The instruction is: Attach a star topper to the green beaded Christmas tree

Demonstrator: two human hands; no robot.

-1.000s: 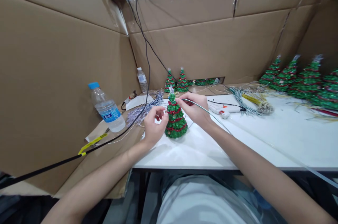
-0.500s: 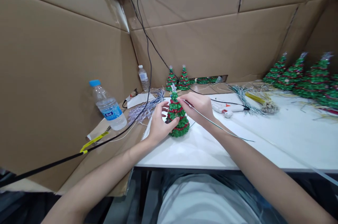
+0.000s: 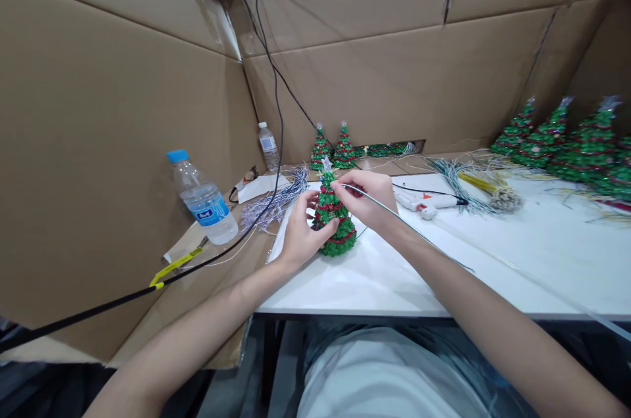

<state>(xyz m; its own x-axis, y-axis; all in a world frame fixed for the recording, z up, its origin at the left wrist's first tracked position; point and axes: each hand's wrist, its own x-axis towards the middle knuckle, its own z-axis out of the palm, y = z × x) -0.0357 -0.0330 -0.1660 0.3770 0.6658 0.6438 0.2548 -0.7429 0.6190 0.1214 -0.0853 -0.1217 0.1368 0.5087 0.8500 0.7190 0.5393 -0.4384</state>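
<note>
A small green Christmas tree (image 3: 337, 230) with red garlands and a clear topper stands upright on the white table. My left hand (image 3: 304, 229) wraps round its left side, thumb across the front. At the tree's upper right, my right hand (image 3: 365, 196) pinches a thin green-and-white wire (image 3: 409, 226), whose tail runs back along my right forearm. The fingertips of that hand touch the tree just below its top; the wire's front end is hidden there.
A white glue gun (image 3: 419, 202) lies to the right, near bundled wires (image 3: 456, 185). More trees (image 3: 582, 145) stand far right, and two behind. A water bottle (image 3: 210, 204) leans at left. A black cable (image 3: 217, 254) crosses the left side. Cardboard walls (image 3: 369, 69) enclose the table.
The tree and my left hand have shifted very slightly to the right. My right hand keeps its pinch near the top, and the wire's tail has moved a little.
</note>
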